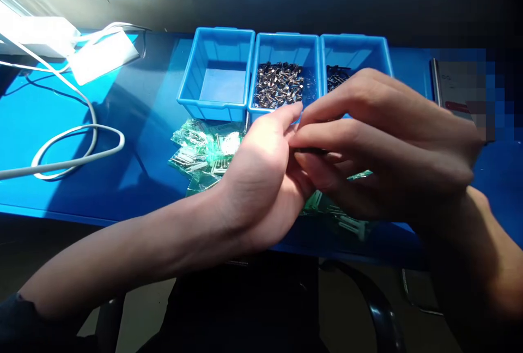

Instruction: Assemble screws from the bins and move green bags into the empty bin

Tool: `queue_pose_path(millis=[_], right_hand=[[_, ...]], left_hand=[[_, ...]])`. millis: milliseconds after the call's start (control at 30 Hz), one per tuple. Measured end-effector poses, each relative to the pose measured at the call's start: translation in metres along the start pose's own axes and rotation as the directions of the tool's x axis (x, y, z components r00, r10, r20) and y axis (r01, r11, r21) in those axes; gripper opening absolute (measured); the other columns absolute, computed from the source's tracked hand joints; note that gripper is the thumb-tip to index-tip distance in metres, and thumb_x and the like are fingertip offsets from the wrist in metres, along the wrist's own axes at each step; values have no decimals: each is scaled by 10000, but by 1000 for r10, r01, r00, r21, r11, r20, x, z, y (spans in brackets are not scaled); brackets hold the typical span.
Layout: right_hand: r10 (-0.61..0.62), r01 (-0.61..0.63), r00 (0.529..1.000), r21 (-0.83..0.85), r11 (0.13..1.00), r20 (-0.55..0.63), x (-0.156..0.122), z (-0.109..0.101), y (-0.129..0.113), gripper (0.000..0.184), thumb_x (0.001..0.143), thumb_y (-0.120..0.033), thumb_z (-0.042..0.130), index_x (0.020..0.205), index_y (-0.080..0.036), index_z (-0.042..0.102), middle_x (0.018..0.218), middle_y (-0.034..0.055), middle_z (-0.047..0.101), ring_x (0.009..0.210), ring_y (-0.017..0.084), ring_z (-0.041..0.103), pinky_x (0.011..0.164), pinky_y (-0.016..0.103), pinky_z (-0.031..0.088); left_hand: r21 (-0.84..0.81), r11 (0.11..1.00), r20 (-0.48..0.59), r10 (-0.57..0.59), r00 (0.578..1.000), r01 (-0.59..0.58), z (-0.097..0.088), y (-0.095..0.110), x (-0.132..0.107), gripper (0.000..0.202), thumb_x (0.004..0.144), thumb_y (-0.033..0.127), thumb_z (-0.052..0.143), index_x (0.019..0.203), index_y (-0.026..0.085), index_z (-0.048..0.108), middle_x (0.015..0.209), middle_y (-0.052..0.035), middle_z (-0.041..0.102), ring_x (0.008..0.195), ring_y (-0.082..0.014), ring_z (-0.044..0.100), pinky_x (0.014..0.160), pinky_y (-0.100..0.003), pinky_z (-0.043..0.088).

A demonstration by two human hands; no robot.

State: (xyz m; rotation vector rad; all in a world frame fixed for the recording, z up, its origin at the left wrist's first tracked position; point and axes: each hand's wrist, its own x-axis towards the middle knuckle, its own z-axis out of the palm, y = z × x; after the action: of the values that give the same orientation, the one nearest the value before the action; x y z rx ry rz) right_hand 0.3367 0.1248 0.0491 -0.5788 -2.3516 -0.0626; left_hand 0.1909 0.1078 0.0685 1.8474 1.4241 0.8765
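Note:
My left hand (261, 173) and my right hand (379, 146) meet over the front of a blue table (134, 140). Their fingertips pinch together around a small dark part (312, 150), mostly hidden between them. Beneath the hands lies a heap of small green-tinted plastic bags (204, 151) with metal pieces inside. Behind the hands stand three blue bins in a row: the left bin (216, 72) looks empty, the middle bin (281, 78) holds several shiny metal parts, and the right bin (351, 64) holds dark parts.
A white cable (77, 151) loops across the left of the table, leading to white boxes (98, 56) at the back left. A flat dark object (449, 86) lies at the right. A black chair (368, 298) sits below the table edge.

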Motion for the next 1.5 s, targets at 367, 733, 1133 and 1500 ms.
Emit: queue_pose_path(millis=[367,733,1133,1500], right_hand=[[159,-160,983,-7,987,-88,2,-7,10,233,703,-182,773,931,-178,725,980,72,694,901,235,610,790,413,485],[391,-379,918,145,914,-69,1,-4,16,232,796,-209,709,972,-360,689,963,-25,659,900,225,631,886,457,511],[616,-459,746,474,752,-253,12,6,2,64,869,-211,634,921,-237,663,937,-4,677,931,202,669,844,396,570],[579,-442,812,571,692,-74,4,14,5,65,872,-202,631,930,-208,601,871,7,606,753,148,636,611,287,549]], left_hand=[[-596,659,416,-235,878,459,-30,8,20,490,994,241,174,950,106,643,1030,-34,688,1224,-298,578,898,-507,582],[-787,356,531,-27,847,505,-28,-4,37,292,933,146,323,837,49,582,882,-74,665,1265,-273,548,1123,-445,443],[-558,510,763,6,647,654,-55,-35,30,239,912,164,473,1040,75,654,988,-104,704,952,-196,707,711,-180,596],[-552,756,537,-2,843,353,-56,-45,23,206,915,238,536,1033,183,695,593,10,575,400,-8,429,364,-95,317]])
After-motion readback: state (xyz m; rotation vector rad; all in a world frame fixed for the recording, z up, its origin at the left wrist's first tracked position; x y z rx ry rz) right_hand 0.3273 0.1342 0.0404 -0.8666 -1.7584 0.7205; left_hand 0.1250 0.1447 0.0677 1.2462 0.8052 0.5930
